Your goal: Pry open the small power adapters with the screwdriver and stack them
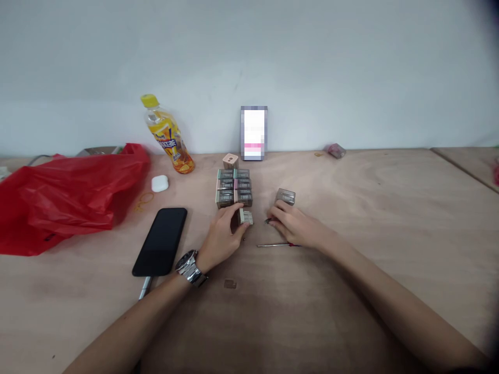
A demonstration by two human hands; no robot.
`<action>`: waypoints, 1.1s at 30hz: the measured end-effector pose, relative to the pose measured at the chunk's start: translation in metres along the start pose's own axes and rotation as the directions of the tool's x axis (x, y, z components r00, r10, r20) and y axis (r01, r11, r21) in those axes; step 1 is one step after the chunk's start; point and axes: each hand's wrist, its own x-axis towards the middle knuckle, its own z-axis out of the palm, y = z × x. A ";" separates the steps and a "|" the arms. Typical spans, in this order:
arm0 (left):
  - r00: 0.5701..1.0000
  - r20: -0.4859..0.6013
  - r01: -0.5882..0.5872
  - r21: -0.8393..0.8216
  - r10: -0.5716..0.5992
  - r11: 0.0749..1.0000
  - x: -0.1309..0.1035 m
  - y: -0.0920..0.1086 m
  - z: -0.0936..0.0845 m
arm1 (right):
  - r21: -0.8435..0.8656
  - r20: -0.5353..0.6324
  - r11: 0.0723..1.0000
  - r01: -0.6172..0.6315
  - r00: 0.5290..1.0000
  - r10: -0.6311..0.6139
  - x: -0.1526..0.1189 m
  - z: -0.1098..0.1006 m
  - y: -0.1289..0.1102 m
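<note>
Between the thumb and fingers of my left hand (223, 232) is a pale sharpener head (245, 216), held just in front of the stacked pencil sharpeners (234, 188). These have smoky clear bodies and pastel lids. My right hand (290, 222) pinches a small dark metal piece (268, 221), too small to name surely. Touching or just behind its fingers is a clear sharpener container (286, 196). A screwdriver (273, 245) lies below that hand, its handle partly hidden under the wrist. Behind the stack, another sharpener (230, 160) stands with holes in its top.
A phone with a lit, blurred screen (254, 133) leans on the wall. To the left are a tea bottle (167, 133), a white earbud case (159, 183), a black phone (160, 242) on a cable and a red plastic bag (74, 197). A pinkish sharpener (336, 150) lies back right.
</note>
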 end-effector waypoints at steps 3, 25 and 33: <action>1.000 -0.002 -0.003 0.001 0.003 1.000 0.000 -0.001 0.000 | -0.028 0.009 1.000 -0.007 1.000 0.007 -0.001 -0.002 0.001; 0.998 -0.038 -0.047 -0.066 0.045 0.997 -0.003 0.004 -0.003 | 0.403 -0.005 0.914 -0.052 0.998 0.059 0.000 -0.008 -0.011; 0.983 -0.015 -0.185 -0.136 0.184 0.973 -0.005 0.008 -0.006 | 0.870 0.042 0.469 -0.153 0.970 0.238 0.007 -0.006 -0.020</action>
